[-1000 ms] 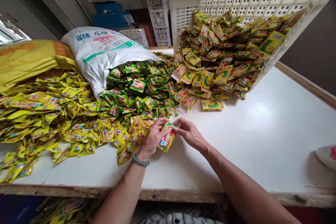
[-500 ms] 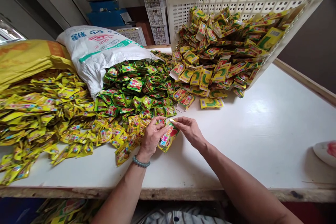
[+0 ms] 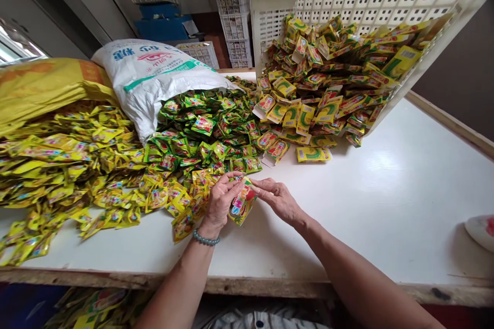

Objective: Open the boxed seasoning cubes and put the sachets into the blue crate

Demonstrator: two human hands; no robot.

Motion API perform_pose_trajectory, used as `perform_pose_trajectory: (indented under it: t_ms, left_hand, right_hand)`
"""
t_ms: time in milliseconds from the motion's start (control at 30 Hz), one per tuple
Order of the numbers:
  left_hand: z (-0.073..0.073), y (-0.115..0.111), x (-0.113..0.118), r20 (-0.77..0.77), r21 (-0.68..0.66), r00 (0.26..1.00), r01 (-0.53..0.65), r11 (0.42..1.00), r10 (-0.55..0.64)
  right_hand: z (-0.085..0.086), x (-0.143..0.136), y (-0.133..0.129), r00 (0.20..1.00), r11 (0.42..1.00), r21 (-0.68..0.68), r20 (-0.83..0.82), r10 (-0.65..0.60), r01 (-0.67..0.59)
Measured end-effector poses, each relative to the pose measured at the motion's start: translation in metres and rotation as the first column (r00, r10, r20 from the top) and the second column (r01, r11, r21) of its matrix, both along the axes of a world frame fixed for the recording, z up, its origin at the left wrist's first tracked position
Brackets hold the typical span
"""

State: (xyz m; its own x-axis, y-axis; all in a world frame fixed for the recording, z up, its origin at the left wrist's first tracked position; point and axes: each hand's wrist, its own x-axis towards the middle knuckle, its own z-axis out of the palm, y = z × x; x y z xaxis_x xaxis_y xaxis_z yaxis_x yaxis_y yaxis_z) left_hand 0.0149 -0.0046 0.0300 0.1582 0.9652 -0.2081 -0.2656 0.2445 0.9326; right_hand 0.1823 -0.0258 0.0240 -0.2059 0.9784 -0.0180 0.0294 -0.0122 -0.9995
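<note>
I held a small yellow carton [image 3: 242, 203] above the desk [image 3: 366, 205], a little back from the middle of its front edge, tilted, with its printed face turned up toward me. The fingers of my left hand [image 3: 219, 200] were clamped on the carton along its left side, and a beaded bracelet [image 3: 206, 238] circled that wrist. The fingers of my right hand [image 3: 281, 199] lay close together, their tips against the carton's upper end; whether they pinched it or only pressed on it, I could not tell.

Just beside my left hand began the yellow packets [image 3: 65, 164], which spread off toward the desk's left side and came close to its front edge there. A yellow sack [image 3: 46, 82] lay behind them. Beyond my hands, toward the back edge, green packets [image 3: 204, 128] were heaped at the mouth of a white sack [image 3: 162, 67].

Toward the desk's back right corner a white plastic crate [image 3: 386, 5] stood on its side, with many cartons [image 3: 324, 77] piled in it and spilling out of its open side. One carton lay flat in front of that pile, farther back than my right hand. Near the front right corner sat a white-and-red object [image 3: 482, 231], cut off by my view.
</note>
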Motion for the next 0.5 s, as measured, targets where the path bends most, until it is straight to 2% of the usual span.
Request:
perform_pose_trajectory:
  t_ms: [100, 167, 267, 333, 367, 433, 500]
  left_hand:
    - [0.001, 0.000, 0.000, 0.015, -0.010, 0.999, 0.029, 1.000, -0.029]
    - [0.000, 0.000, 0.000, 0.022, -0.015, 0.999, 0.042, 0.999, -0.042]
    - [0.001, -0.002, 0.003, -0.011, -0.020, 0.999, 0.047, 0.999, -0.047]
    - [0.007, -0.003, 0.003, -0.085, -0.027, 0.994, 0.066, 0.997, -0.068]
    - [0.013, -0.004, 0.001, -0.145, -0.028, 0.985, 0.089, 0.996, -0.092]
    - [0.028, -0.009, -0.017, -0.316, -0.017, 0.937, 0.152, 0.988, -0.150]
    - [0.043, -0.018, -0.056, -0.556, 0.020, 0.817, 0.193, 0.981, -0.150]
  right_hand:
    - [-0.005, -0.007, -0.002, 0.998, 0.997, 0.041, -0.012, -0.062, 0.063]
    - [-0.008, -0.011, -0.002, 0.994, 0.991, 0.091, 0.040, -0.098, 0.094]
    - [-0.009, -0.012, 0.000, 0.985, 0.980, 0.193, 0.160, -0.068, 0.037]
    - [-0.010, -0.008, 0.004, 0.974, 0.962, 0.273, 0.220, -0.051, -0.011]
    - [-0.011, -0.004, 0.007, 0.967, 0.953, 0.304, 0.243, -0.083, 0.006]
    - [-0.014, 0.011, 0.016, 0.924, 0.931, 0.324, 0.279, -0.261, 0.165]
    - [-0.016, 0.034, 0.027, 0.792, 0.861, 0.302, 0.351, -0.500, 0.410]
